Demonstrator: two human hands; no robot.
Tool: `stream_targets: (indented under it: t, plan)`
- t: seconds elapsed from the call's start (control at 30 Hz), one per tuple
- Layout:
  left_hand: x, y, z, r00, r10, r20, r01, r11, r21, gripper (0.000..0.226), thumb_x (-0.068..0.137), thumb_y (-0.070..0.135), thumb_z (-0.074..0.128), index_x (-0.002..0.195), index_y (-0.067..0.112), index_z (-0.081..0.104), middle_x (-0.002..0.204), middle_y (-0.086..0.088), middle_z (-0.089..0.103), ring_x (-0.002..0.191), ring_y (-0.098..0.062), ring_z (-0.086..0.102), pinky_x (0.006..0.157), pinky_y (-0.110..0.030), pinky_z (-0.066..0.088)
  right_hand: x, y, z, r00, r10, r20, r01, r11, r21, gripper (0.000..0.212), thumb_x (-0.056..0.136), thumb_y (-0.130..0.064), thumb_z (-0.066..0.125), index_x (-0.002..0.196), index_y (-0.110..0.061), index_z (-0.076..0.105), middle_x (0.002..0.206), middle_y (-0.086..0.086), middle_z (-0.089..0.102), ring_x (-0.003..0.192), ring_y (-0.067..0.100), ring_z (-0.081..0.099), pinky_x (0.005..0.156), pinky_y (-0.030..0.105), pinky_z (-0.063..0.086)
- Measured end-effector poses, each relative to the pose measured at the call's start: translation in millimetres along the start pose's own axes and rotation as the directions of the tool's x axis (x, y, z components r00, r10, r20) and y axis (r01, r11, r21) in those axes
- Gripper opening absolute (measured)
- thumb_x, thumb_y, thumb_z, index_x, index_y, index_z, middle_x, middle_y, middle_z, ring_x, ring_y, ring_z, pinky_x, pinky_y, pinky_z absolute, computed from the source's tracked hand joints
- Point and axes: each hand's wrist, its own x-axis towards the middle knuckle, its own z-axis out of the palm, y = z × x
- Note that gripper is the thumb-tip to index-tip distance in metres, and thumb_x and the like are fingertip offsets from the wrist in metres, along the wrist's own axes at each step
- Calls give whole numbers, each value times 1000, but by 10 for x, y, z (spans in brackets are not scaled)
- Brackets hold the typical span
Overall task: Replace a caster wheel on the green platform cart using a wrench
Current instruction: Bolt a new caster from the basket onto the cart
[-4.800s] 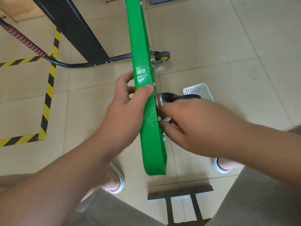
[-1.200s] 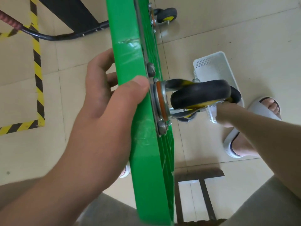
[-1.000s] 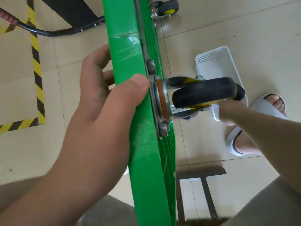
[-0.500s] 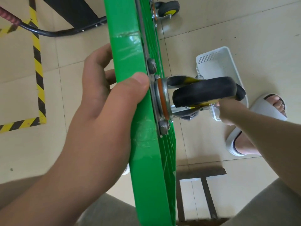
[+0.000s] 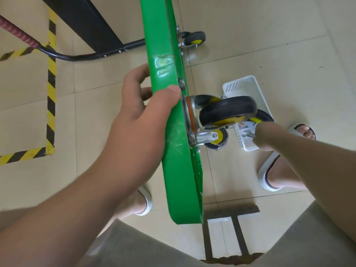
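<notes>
The cart [image 5: 179,170] was held on edge by the left hand [image 5: 138,120], its thumb laid across the green rim and its fingers wrapped behind the deck. The right hand [image 5: 264,137] was lowered into the white basket [image 5: 258,89] on the floor, fingers curled round a silvery wrench [image 5: 246,134]. The two hands were kept well apart. A caster [image 5: 227,110] was seen bolted to the underside, jutting toward the basket just beside the left thumb. A second caster [image 5: 194,38] was mounted farther along. Striped tape [image 5: 51,93] was laid on the tiles to the left.
</notes>
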Motion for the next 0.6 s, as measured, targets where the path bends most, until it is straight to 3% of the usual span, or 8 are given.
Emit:
stream_targets:
  t: [0.03,0.07,0.17,0.23,0.33,0.47,0.6]
  plan:
    - [23,-9,-9,1000,1,-2,-1,1000,6,36,83,54,52,118,60,52,105,3,70,76,-12,73,63,-31,56,-8,34,-2,999,-25,-38,25,1000,8,33,103,-11,45,133,-23,54,79,3,52,89,26,49,64,28,38]
    - [19,-2,-5,1000,-7,0,7,1000,1,35,85,53,53,120,59,51,106,2,70,76,-12,74,64,-31,56,-60,31,-48,996,-21,-84,20,1000,-10,31,103,-14,46,131,-16,59,76,4,50,86,28,51,64,28,37]
    - [36,-32,-4,1000,5,-4,-5,1000,-21,31,97,48,56,127,53,49,106,-1,68,66,-6,69,55,-19,52,-46,111,-133,986,28,-162,-23,999,36,30,101,-23,49,114,-3,67,77,5,51,81,27,53,66,27,37]
    - [31,-36,-1,1000,17,-2,-17,1000,-18,31,100,43,54,130,49,48,109,-5,67,65,-6,68,53,-17,50,-178,99,-241,979,5,-201,10,997,72,25,101,-25,51,98,-5,65,73,2,49,80,27,53,63,26,37]
    - [44,-42,-1,1000,20,18,-20,999,-27,37,92,52,57,127,50,49,112,-5,68,72,-10,71,58,-23,53,-471,38,-416,976,-48,-212,74,990,116,26,102,-25,51,80,-11,58,70,0,51,78,27,55,55,27,35]
    - [56,-72,-23,999,37,35,-36,999,-31,43,83,55,55,126,53,48,115,-4,68,85,-18,74,74,-39,59,-952,-50,-542,985,-139,-103,157,968,195,29,99,-22,49,89,-5,71,71,9,74,57,20,71,59,24,51]
    - [60,-97,-33,999,35,42,-34,999,-12,45,83,57,55,127,52,47,118,-4,69,93,-23,75,87,-51,60,-1459,-153,-559,966,-248,-70,256,952,167,25,99,-28,50,88,-15,69,63,1,72,50,11,70,54,22,49]
